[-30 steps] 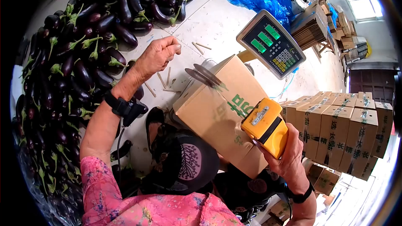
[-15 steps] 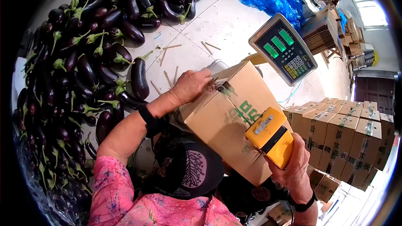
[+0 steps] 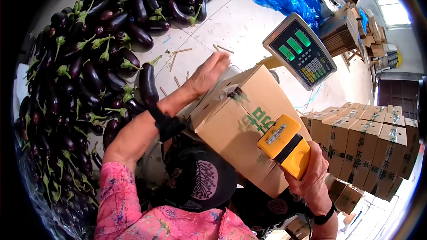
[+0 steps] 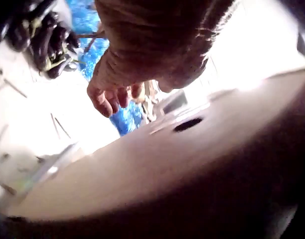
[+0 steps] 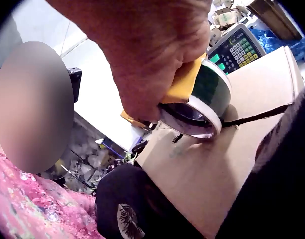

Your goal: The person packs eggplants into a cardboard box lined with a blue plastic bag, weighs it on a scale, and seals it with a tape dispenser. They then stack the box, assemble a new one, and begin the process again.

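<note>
We see the right grip [image 3: 309,173] curled firmly round a yellow tape dispenser [image 3: 284,144], which lies over the printed face of a brown carton [image 3: 235,126]. In the right wrist view we make out the dispenser's roll of tape [image 5: 212,89], green on its outer surface, close to a dark seam in the cardboard; whether roll and carton touch, we cannot tell. The left grip [image 3: 208,74], its fingers extended and slightly blurred, is at the carton's upper left edge, near a short strip of tape [image 3: 236,93]. We note green characters on the carton between this strip and the dispenser. Just beyond the carton stands the scale's display head [image 3: 300,51], tilted, with three green readouts lit. To the left we observe eggplants [image 3: 91,78] heaped on the pale tiled floor [image 3: 213,31]; to the right, stacked printed cartons [image 3: 356,138]. Farther off we find crumpled blue plastic sheeting [image 3: 280,0] beside flattened cardboard [image 3: 342,40].
</note>
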`<action>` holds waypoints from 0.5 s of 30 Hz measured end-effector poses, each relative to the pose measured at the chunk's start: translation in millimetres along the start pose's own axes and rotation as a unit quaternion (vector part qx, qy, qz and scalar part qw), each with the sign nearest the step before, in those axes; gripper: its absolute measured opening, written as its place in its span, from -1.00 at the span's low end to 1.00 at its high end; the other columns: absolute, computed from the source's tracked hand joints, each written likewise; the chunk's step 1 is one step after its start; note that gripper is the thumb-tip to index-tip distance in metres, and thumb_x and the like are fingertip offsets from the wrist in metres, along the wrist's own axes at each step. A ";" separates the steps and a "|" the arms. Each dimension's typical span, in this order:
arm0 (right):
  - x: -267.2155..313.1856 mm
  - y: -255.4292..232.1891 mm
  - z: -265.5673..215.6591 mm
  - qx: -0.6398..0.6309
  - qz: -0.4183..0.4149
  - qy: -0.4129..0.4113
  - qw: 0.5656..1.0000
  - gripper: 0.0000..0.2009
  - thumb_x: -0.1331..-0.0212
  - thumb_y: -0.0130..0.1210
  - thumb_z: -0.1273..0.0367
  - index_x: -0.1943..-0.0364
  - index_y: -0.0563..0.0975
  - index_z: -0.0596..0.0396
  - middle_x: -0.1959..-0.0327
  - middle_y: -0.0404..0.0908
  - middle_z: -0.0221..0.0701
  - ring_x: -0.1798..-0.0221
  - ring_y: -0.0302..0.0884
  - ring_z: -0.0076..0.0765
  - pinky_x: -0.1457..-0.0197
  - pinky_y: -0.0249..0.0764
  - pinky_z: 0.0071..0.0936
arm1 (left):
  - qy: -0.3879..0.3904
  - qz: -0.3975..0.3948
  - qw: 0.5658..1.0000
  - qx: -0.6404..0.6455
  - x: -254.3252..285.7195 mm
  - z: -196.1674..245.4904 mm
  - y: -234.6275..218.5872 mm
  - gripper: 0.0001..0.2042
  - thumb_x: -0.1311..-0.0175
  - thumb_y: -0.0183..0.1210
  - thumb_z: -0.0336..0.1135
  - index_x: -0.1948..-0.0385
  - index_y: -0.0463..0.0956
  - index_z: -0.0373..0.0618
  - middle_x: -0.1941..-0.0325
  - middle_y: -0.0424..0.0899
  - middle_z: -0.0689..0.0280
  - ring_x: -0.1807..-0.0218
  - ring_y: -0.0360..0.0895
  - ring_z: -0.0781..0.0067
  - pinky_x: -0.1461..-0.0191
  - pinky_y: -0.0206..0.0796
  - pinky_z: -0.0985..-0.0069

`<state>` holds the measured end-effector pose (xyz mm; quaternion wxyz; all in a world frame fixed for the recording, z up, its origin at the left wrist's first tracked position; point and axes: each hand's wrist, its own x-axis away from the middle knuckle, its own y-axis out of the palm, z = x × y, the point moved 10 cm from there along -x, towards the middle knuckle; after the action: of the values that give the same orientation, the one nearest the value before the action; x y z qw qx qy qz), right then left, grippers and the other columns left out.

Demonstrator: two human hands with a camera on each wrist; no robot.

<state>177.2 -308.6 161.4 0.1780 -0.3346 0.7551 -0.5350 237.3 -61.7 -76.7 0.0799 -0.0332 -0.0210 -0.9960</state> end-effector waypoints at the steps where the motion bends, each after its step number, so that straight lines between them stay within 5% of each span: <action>1: -0.5 -0.4 -0.8 -0.001 0.002 -0.005 1.000 -0.29 0.18 0.43 0.35 -0.13 0.33 0.21 0.22 0.55 -0.08 0.23 0.59 0.17 0.19 0.55 -0.13 | 0.007 -0.004 0.996 0.085 -2.3 3.3 11.7 -0.66 -0.44 0.01 -0.07 0.12 0.45 -0.22 0.07 0.62 0.09 0.03 0.61 0.07 -0.06 0.42 0.16; 2: -1.3 -0.2 0.7 -0.002 -0.003 -0.004 1.000 -0.29 0.17 0.43 0.35 -0.13 0.33 0.21 0.21 0.54 -0.08 0.23 0.59 0.17 0.19 0.54 -0.13 | 0.057 -0.032 0.993 0.095 -3.9 -13.5 35.0 -0.65 -0.45 -0.01 -0.06 0.10 0.46 -0.22 0.08 0.63 0.11 0.03 0.60 0.09 -0.08 0.42 0.18; 4: 1.2 -2.0 5.5 -0.003 -0.005 0.001 1.000 -0.29 0.16 0.42 0.35 -0.14 0.32 0.21 0.20 0.54 -0.07 0.22 0.58 0.17 0.20 0.54 -0.13 | 0.009 -0.084 0.989 0.120 -10.2 -51.6 55.8 -0.62 -0.49 -0.06 -0.06 0.04 0.46 -0.24 0.04 0.62 0.10 -0.03 0.58 0.08 -0.14 0.40 0.22; 6: 1.6 -1.2 4.8 -0.006 -0.009 -0.007 1.000 -0.30 0.15 0.41 0.35 -0.14 0.31 0.21 0.21 0.53 -0.08 0.22 0.58 0.17 0.20 0.53 -0.12 | -0.192 -0.113 0.963 0.151 0.8 -101.9 54.8 -0.59 -0.51 -0.11 -0.07 -0.07 0.45 -0.25 -0.08 0.59 0.03 -0.15 0.54 0.05 -0.23 0.36 0.25; 7: 2.6 -1.1 5.6 -0.008 -0.006 -0.007 1.000 -0.30 0.14 0.40 0.35 -0.14 0.31 0.21 0.21 0.52 -0.09 0.21 0.57 0.17 0.20 0.53 -0.11 | -0.037 -0.150 0.941 -0.303 -7.8 -75.9 46.1 -0.53 -0.52 -0.17 -0.05 -0.12 0.41 -0.34 -0.18 0.54 -0.05 -0.28 0.45 0.01 -0.30 0.29 0.25; 10: 1.3 -0.9 2.8 -0.003 -0.013 -0.010 1.000 -0.30 0.15 0.40 0.36 -0.14 0.31 0.21 0.23 0.50 -0.10 0.22 0.56 0.15 0.20 0.51 -0.10 | 0.198 -0.026 0.964 -0.176 -2.6 24.3 19.6 -0.53 -0.48 -0.11 -0.11 -0.18 0.37 -0.36 -0.18 0.51 -0.12 -0.29 0.43 -0.03 -0.33 0.25 0.24; 12: 2.4 -0.1 3.9 0.001 -0.015 -0.004 1.000 -0.30 0.15 0.41 0.35 -0.14 0.31 0.20 0.20 0.48 -0.11 0.18 0.54 0.13 0.18 0.49 -0.11 | 0.057 -0.066 0.994 -0.070 4.0 112.5 24.6 -0.56 -0.42 0.00 -0.19 -0.20 0.37 -0.32 -0.20 0.49 -0.11 -0.22 0.46 -0.10 -0.34 0.26 0.18; 15: 1.2 -2.3 2.0 0.009 -0.024 -0.001 1.000 -0.31 0.13 0.41 0.33 -0.14 0.31 0.17 0.16 0.47 -0.12 0.13 0.52 0.13 0.18 0.49 -0.11 | 0.237 -0.063 0.930 -0.274 11.9 174.7 58.4 -0.58 -0.38 0.05 -0.23 -0.18 0.40 -0.29 -0.24 0.44 -0.14 -0.27 0.42 -0.10 -0.36 0.23 0.16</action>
<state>178.3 -311.4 162.9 0.1691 -0.3517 0.7419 -0.5452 245.9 -113.0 100.4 0.0077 0.1851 0.2703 -0.9448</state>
